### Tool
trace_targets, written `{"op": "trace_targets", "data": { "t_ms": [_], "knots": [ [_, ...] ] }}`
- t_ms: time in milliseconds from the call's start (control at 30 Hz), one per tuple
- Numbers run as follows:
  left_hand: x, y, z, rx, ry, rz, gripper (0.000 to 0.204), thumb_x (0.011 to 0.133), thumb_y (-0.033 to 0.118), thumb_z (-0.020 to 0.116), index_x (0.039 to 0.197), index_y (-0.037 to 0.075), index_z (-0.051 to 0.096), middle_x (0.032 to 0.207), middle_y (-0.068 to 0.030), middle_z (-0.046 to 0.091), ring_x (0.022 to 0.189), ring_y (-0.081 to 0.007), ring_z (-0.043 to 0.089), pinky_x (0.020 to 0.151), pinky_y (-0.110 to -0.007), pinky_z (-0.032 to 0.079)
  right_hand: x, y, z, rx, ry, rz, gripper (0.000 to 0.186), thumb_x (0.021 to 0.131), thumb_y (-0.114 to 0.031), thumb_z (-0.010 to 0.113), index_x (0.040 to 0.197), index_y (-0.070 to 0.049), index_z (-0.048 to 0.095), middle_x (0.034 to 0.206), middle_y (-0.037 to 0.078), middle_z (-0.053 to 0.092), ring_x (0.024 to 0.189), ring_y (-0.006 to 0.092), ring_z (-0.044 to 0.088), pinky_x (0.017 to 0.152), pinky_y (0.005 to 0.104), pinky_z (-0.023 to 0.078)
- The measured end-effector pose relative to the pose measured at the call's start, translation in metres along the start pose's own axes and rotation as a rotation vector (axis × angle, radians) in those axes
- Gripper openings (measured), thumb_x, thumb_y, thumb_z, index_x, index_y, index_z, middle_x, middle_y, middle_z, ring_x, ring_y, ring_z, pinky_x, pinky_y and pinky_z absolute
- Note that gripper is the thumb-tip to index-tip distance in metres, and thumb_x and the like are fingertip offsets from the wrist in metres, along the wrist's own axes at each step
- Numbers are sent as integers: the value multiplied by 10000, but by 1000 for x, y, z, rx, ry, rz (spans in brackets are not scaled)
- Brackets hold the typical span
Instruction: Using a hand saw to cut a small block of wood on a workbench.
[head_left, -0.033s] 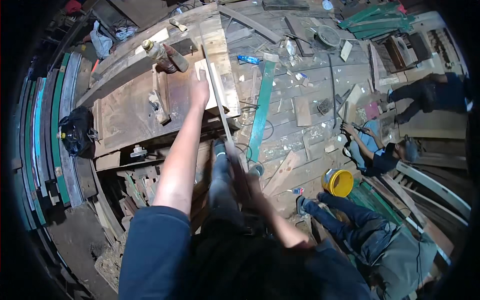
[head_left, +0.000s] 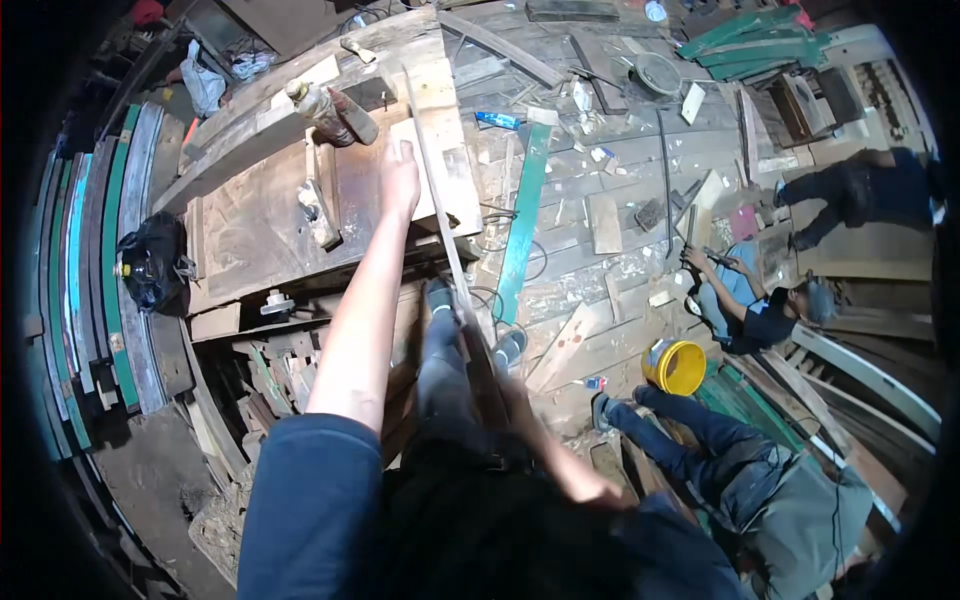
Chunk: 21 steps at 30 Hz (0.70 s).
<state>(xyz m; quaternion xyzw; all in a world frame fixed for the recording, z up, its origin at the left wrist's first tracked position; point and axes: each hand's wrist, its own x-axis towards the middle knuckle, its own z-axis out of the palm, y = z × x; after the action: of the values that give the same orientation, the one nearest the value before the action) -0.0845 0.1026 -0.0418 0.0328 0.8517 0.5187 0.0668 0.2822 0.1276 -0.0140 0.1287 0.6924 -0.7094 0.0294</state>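
Observation:
On the workbench, my left hand [head_left: 400,182] is closed on a pale wooden board [head_left: 431,199], which lies near the bench's right edge. A long handsaw [head_left: 440,215] runs along the right side of that hand, its blade crossing the board and pointing away from me. My right hand [head_left: 515,405] is low in the middle, blurred by motion, at the near end of the saw; its grip on the handle is only partly visible. Left of the board stand a cloudy bottle [head_left: 318,110] and a reddish-brown bottle [head_left: 352,115]. A wooden hand plane [head_left: 320,215] lies nearer to me.
The workbench [head_left: 250,240] has a thick beam [head_left: 230,145] along its far side. Painted planks [head_left: 125,260] are stacked at left, beside a black bag [head_left: 152,262]. A green plank [head_left: 524,220] and offcuts lie on the floor at right. Co-workers sit and stand near a yellow bucket [head_left: 682,368].
The saw and my right hand have shifted a little toward me. My left hand stays in place on the board.

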Motion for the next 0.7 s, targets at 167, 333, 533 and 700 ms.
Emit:
{"op": "trace_targets", "data": {
  "t_ms": [167,333,533,700],
  "knots": [
    [1,-20,2,-58,116,115,440,987,301,422,1308,7,492,1225,-213,589,1164,-330,546,991,-371,385,-72,-33,-4,-116,17,-80,125,821,-83,594,699,-82,565,600,-7,569,517,146,542,457,306,396],
    [-4,-12,5,-10,156,98,432,990,296,399,1305,18,499,1219,-207,594,1161,-330,549,988,-369,389,72,-46,0,192,-16,291,179,818,-123,593,667,-58,526,568,56,487,452,163,485,429,309,363],
    [-5,1,-2,-70,49,22,490,987,391,395,1293,26,509,1218,-219,587,1153,-355,546,982,-383,394,81,-35,12,-204,151,-305,82,750,-84,613,708,-45,553,588,106,494,509,292,533,481,362,417],
    [14,-28,-13,-44,164,100,481,986,386,417,1257,8,539,1147,-233,622,1104,-370,575,944,-393,419,-77,-7,13,145,-50,184,105,840,-85,595,755,-24,594,594,76,567,501,172,575,455,327,414]
  ]
}}
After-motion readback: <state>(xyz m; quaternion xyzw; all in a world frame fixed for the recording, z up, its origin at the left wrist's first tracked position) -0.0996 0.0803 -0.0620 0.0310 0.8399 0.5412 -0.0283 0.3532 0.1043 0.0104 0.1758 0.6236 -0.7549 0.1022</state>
